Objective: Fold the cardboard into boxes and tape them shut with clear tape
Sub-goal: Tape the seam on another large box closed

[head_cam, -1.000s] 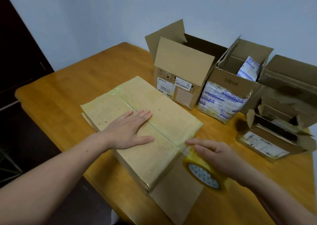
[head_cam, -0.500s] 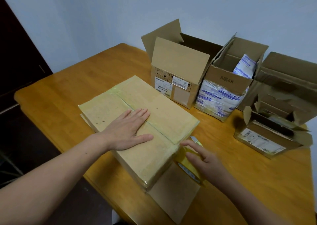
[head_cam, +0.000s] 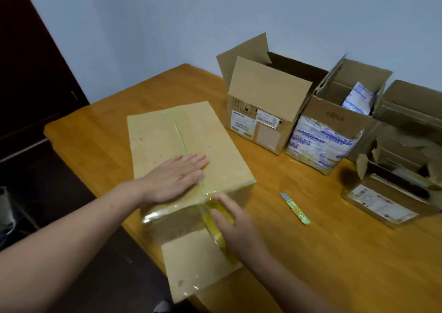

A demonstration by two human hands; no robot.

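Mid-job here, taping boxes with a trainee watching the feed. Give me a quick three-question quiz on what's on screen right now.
1. True or false: the left hand lies flat on top of the closed box.
2. What does the right hand hold against the box's near side?
A. scissors
B. tape roll
C. marker
3. Fill in: the small knife lies on the table, to the person's ___ of the box.

Key: 1 true; 2 B; 3 right.
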